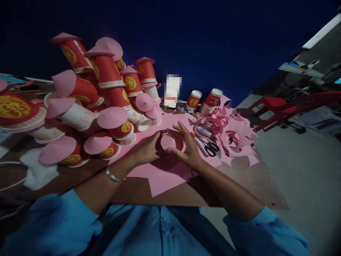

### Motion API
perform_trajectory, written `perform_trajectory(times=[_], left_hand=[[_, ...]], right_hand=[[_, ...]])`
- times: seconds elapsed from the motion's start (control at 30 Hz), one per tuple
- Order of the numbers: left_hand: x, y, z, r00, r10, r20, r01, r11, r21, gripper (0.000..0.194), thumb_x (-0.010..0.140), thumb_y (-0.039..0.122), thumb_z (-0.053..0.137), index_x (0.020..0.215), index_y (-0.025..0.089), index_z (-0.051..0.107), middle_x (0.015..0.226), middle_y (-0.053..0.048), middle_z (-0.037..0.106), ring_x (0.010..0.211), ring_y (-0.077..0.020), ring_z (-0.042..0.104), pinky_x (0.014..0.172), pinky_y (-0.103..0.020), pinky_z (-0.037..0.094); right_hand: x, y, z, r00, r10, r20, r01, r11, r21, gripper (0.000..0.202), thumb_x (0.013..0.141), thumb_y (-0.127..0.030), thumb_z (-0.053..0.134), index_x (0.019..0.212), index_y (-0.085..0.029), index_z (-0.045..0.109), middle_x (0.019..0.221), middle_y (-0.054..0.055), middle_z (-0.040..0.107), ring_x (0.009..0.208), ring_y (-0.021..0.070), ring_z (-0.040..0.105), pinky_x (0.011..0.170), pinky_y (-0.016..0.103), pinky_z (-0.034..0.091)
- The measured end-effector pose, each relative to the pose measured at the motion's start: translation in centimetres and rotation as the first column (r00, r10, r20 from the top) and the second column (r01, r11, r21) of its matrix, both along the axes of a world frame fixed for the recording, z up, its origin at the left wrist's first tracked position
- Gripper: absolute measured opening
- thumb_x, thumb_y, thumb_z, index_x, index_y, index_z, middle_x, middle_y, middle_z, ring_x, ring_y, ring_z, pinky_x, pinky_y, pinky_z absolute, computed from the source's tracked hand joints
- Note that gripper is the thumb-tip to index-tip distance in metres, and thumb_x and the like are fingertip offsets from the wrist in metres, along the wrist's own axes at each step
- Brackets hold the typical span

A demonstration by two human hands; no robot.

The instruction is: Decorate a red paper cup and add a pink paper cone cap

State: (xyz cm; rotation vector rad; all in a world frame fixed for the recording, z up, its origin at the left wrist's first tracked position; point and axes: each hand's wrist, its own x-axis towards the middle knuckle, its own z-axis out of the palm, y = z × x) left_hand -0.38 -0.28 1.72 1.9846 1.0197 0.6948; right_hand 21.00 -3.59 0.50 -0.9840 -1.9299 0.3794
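Pink paper disc (168,142), just left of the scissors (207,146) | left hand (150,148) + right hand (189,147) both got it, grip loosely curled round the edge | cup pile (105,71) way further left

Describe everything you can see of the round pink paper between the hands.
The round pink paper looks plain, brighter on its left and shaded on its right. The left hand and right hand hold it by its edges, over pink sheets. I can't tell whether it's flat or coned.
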Motion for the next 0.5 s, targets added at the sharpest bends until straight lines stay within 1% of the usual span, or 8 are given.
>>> perform_trajectory(times=[0.07,0.13,0.23,0.33,0.4,0.5], left_hand=[[-0.1,0.1,-0.2,1.000,0.006,-0.012,-0.006,1.000,-0.001,0.083,0.077,0.046,0.085,0.148,0.021,0.050,0.148,-0.017,0.067,0.128,-0.0398,0.069,0.107,-0.052,0.056],[-0.1,0.1,-0.5,0.999,0.038,-0.021,-0.037,0.999,0.017,0.087,0.075,0.047,0.087,0.149,0.020,0.049,0.151,-0.019,0.065,0.132,-0.0407,0.067,0.111,-0.054,0.055],[0.0,0.1,-1.3,0.995,0.102,-0.024,-0.100,0.992,0.078,0.091,0.072,0.043,0.089,0.150,0.020,0.048,0.155,-0.019,0.061,0.139,-0.0409,0.062,0.116,-0.055,0.051],[0.2,0.1,-2.4,0.992,0.122,-0.014,-0.120,0.986,0.113,0.089,0.071,0.037,0.089,0.149,0.022,0.049,0.154,-0.017,0.061,0.142,-0.0405,0.058,0.120,-0.056,0.047],[0.4,0.1,-3.0,0.990,0.141,-0.020,-0.138,0.984,0.109,0.088,0.068,0.035,0.090,0.146,0.024,0.050,0.152,-0.017,0.060,0.143,-0.0419,0.056,0.121,-0.058,0.045],[0.9,-0.1,-3.0,0.981,0.174,-0.081,-0.167,0.982,0.085,0.081,0.067,0.032,0.088,0.140,0.022,0.053,0.145,-0.017,0.061,0.142,-0.0421,0.055,0.119,-0.058,0.047]], right_hand=[[0.1,0.0,-0.1,1.000,0.006,-0.013,-0.006,1.000,0.002,0.098,0.099,-0.052,0.074,0.172,-0.027,0.013,0.151,0.020,0.066,0.148,0.0345,0.058,0.117,0.060,0.052],[0.3,0.0,-0.1,1.000,-0.001,-0.004,0.001,1.000,-0.003,0.096,0.100,-0.051,0.072,0.172,-0.027,0.012,0.149,0.020,0.067,0.147,0.0342,0.058,0.117,0.060,0.052],[0.5,0.1,-0.1,1.000,-0.026,-0.001,0.026,1.000,0.003,0.095,0.101,-0.050,0.071,0.172,-0.027,0.012,0.149,0.021,0.067,0.146,0.0345,0.060,0.119,0.061,0.049],[0.3,-0.1,0.0,0.999,-0.041,-0.019,0.041,0.999,0.013,0.091,0.103,-0.049,0.069,0.172,-0.028,0.013,0.151,0.020,0.065,0.143,0.0336,0.062,0.120,0.061,0.048],[0.1,-0.2,0.0,0.999,-0.036,-0.017,0.037,0.999,0.021,0.092,0.103,-0.049,0.069,0.172,-0.028,0.012,0.154,0.020,0.063,0.146,0.0338,0.060,0.120,0.061,0.049],[-0.2,-0.2,-0.1,0.999,-0.043,0.022,0.042,0.999,0.034,0.094,0.102,-0.049,0.070,0.172,-0.030,0.011,0.157,0.020,0.060,0.150,0.0350,0.055,0.120,0.062,0.048]])
